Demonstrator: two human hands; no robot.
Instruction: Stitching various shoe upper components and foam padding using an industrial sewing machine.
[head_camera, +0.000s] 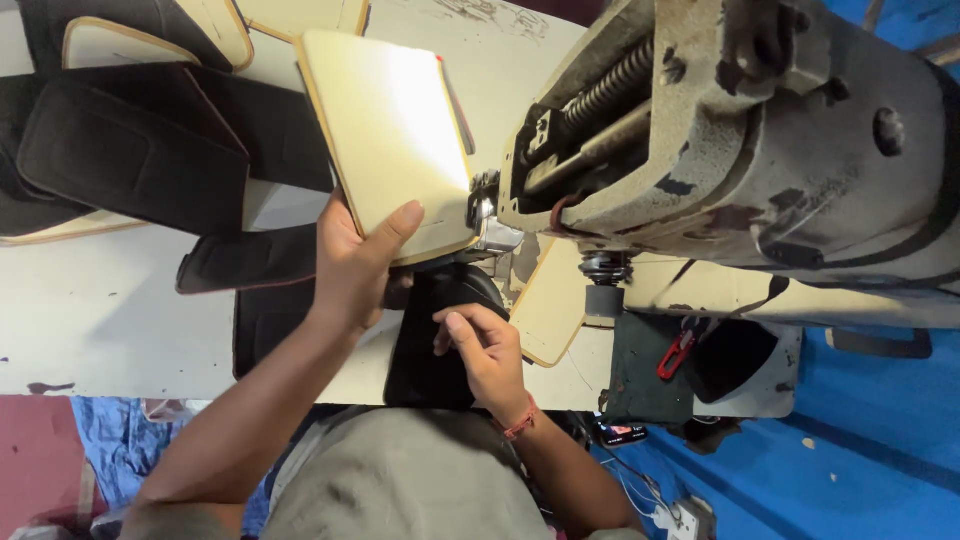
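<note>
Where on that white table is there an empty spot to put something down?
The barest patch of the white table lies left of the left hand, below the black padded pieces. It is crowded around the sewing machine, where both hands, the right hand too, work the cream panel.

Your left hand (355, 265) holds a panel (395, 140) tilted up, its edge against the needle (483, 212) of the sewing machine (740, 140) on your right. Your right hand (485, 345) rests below it on a padded piece (430, 350) lying at the table (110, 310) edge. More pieces (130, 150) are piled at far left.
</note>
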